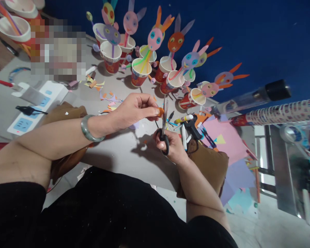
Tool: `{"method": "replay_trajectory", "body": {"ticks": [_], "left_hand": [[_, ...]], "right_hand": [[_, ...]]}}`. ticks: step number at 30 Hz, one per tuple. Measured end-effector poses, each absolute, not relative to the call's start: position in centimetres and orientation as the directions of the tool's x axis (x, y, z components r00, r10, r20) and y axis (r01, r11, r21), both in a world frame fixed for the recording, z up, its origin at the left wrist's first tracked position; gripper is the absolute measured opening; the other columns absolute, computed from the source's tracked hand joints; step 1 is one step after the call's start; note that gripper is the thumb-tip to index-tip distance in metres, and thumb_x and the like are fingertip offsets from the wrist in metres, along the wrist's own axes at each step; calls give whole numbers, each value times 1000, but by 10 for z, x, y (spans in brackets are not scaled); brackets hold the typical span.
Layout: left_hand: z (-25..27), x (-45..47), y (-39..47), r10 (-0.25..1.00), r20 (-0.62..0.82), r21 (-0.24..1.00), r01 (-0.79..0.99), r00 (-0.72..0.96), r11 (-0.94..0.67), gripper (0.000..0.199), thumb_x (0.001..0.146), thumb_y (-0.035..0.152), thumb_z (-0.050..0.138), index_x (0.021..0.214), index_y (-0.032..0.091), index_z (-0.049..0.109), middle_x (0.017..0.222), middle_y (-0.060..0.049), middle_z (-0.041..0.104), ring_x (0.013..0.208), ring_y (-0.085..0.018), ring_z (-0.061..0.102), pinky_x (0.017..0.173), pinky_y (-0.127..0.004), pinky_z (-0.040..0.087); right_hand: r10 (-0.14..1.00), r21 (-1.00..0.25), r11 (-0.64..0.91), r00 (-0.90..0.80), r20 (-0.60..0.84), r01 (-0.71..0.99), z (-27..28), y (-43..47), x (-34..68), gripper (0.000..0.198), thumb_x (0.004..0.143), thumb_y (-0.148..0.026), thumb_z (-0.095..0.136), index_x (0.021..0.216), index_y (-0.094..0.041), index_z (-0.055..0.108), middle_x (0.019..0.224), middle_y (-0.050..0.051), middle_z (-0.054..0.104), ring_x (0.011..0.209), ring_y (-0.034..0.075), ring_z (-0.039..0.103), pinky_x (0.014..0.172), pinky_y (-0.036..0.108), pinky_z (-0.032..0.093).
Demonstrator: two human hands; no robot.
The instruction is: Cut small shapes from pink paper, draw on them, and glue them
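Observation:
Pinched between the thumb and fingers of my left hand is a small piece of orange paper. My right hand grips black-handled scissors, fingers through the loops. Their blades point up and away, close beside the orange paper; whether they touch it I cannot tell. Beyond my hands, red paper cups hold animal figures with paper ears, such as a pink face with orange ears. Coloured paper scraps lie on the table behind my left hand.
A black glue gun and several markers lie right of my right hand. Pink paper sheets and a brown cushion sit at the right. A white power strip is at the left. Stacked cups reach in from the right.

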State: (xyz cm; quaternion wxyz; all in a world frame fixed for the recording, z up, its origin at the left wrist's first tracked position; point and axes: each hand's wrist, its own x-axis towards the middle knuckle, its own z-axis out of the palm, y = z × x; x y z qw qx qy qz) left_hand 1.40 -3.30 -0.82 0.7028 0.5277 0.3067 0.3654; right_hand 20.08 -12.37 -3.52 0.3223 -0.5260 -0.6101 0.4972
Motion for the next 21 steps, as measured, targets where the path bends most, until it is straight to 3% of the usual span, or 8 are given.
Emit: {"method": "replay_trajectory", "body": {"ticks": [21], "left_hand": [[-9,14,-34,834,-40,967,-190,551,172,16,80,13,71,68,16,62,69,0,69,69,-10,67,70,-25,55]], "right_hand": [[962,-948,-52,-239,-132,313,-38,-123,200,70,65,-87,68,61,-20,51,64,-2,52,60,11,43,58,28,33]]}}
